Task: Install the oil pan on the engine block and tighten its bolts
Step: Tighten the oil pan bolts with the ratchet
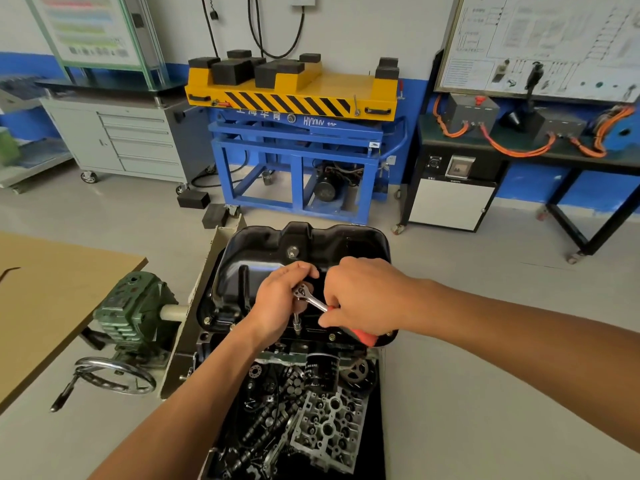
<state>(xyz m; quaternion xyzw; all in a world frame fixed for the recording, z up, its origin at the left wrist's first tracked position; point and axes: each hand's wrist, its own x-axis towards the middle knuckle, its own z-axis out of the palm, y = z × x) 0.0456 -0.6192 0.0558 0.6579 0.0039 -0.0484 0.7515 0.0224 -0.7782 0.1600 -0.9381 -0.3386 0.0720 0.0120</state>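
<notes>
The oil pan (pixel 311 237) is seated on the engine block (pixel 207 341) right in front of you, its sump facing up and its flange lying along the block's edge. You are working the near flange. Your right hand (pixel 367 292) is clenched around the red handle of the ratchet (pixel 311 299), and your left hand (pixel 280 303) cups the ratchet's head, fingers curled over it. The extension (pixel 296 323) runs straight down to a bolt that the socket hides.

Press down through the head with the left hand so the extension stands upright, since a tilted socket is likely to slip off and round the head. Swing the handle in short, even arcs. Bring each bolt only to snug before final tightening, moving around the flange bolts (pixel 332 337) rather than finishing one side first. The pan looks like thin pressed steel, so uneven pull could warp its lip.

The pan is glossy black with rounded, stamped contours and a bright drain plug (pixel 293 251) on its far wall. The ratchet is polished chrome. Below the block hang a ribbed black oil filter (pixel 320 370) and a toothed sprocket (pixel 358 372). Nearer to you lies a rough-cast grey cylinder head (pixel 329 420), pocked with bores. To your left are the stand's green cast gearbox (pixel 135 306) and its chromed handwheel (pixel 114 375).
</notes>
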